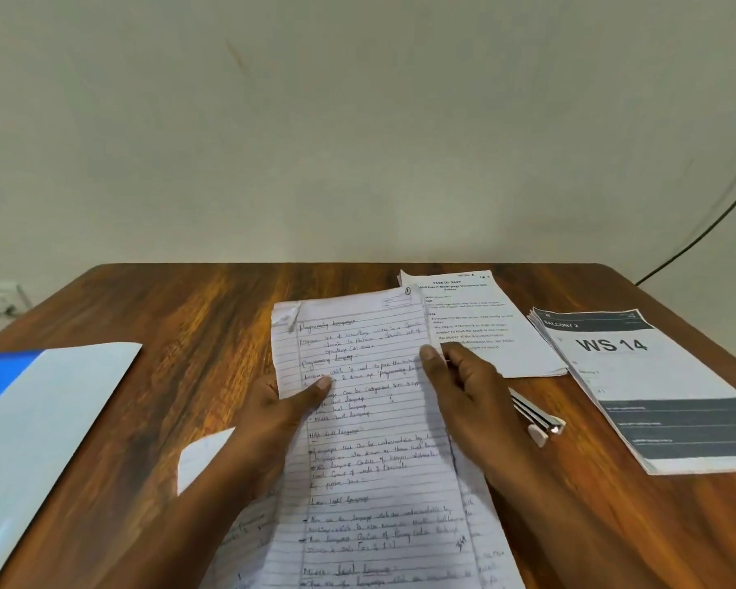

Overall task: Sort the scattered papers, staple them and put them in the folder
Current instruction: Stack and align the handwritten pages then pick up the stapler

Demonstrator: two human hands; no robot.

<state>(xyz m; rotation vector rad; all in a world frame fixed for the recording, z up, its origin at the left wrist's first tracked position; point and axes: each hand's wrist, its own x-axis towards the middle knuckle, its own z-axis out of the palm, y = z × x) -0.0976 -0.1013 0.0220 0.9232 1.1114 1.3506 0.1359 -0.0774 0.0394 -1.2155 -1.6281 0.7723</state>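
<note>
Handwritten lined papers (370,452) lie at the near centre of the wooden table (179,316), held at both side edges. The left hand (281,414) grips the left edge, thumb on top. The right hand (472,384) pinches the right edge — thumb on the top sheet, fingers curled behind. The stapler (536,416) lies just beside the right hand. The blue-and-white folder (39,414) rests at the left edge. Farther back — a printed task sheet (476,320); to its right, a "WS 14" sheet stack (638,384).
</note>
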